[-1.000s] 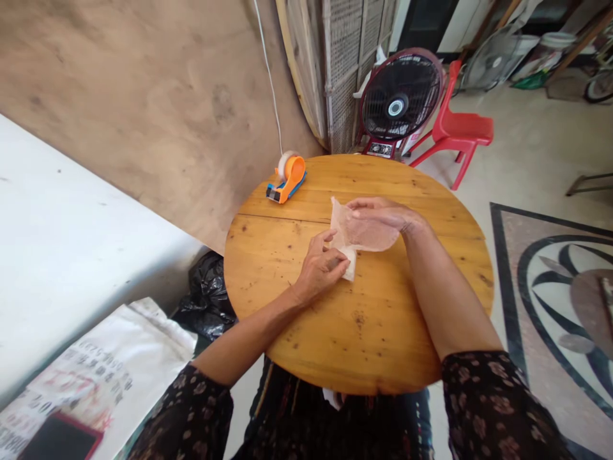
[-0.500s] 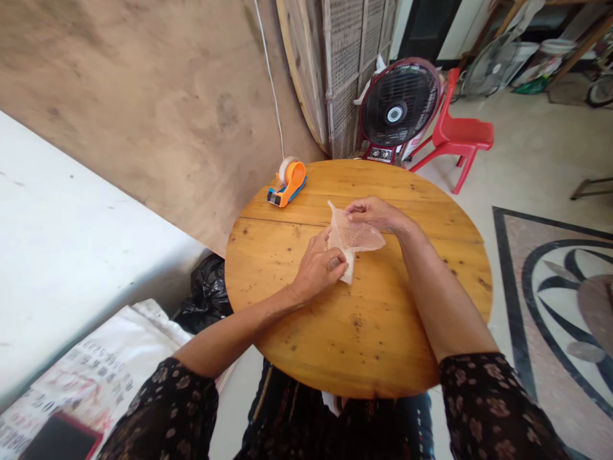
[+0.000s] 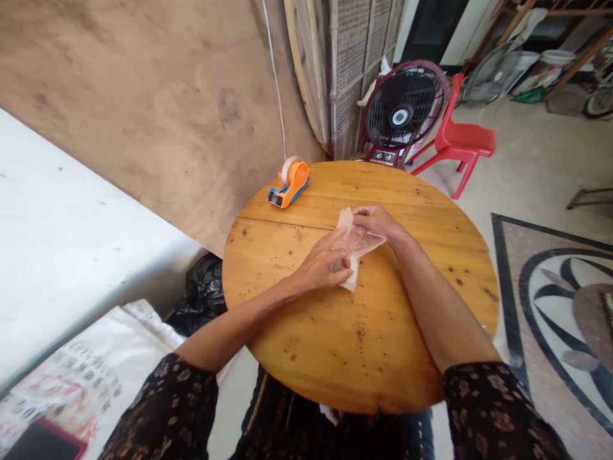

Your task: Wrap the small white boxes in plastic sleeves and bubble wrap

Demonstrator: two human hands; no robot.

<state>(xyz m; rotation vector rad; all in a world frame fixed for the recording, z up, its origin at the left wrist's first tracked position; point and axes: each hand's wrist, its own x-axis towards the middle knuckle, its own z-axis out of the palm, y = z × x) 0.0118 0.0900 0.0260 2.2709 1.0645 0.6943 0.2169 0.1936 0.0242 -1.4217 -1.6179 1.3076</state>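
Pinched in two places by a person's bare hands, a crumpled piece of thin, see-through plastic [image 3: 364, 243] was held at the middle of the round wooden table [image 3: 335, 348]. From where I stood, the left hand [image 3: 328, 260] had its thumb and forefinger closed on the lower part — whether its other fingers touched the table I could not tell. The right hand [image 3: 376, 222] had hold of the upper part with its fingertips, nearer the table's far edge than the left one. Between the hands the plastic flared in a loose flap toward the table's right side, and a paler strip showed below the left thumb, toward the table's near side.

Both forearms reached in over the table's near rim, bare up to dark flowered sleeves [image 3: 165, 402]. At the table's far left edge sat an orange and blue tape dispenser [image 3: 297, 182] with a roll of tape [image 3: 287, 168] in it, well apart from both hands. Past the table's far edge stood a dark red fan [image 3: 402, 96] and, just beside it, a red chair [image 3: 464, 139]. To the table's left slumped a shiny black bag [image 3: 205, 287] — and nearer, also left of the table, lay a white sack [image 3: 98, 361] with printing on it. To the table's right, the floor bore a dark-bordered pattern [image 3: 558, 295].
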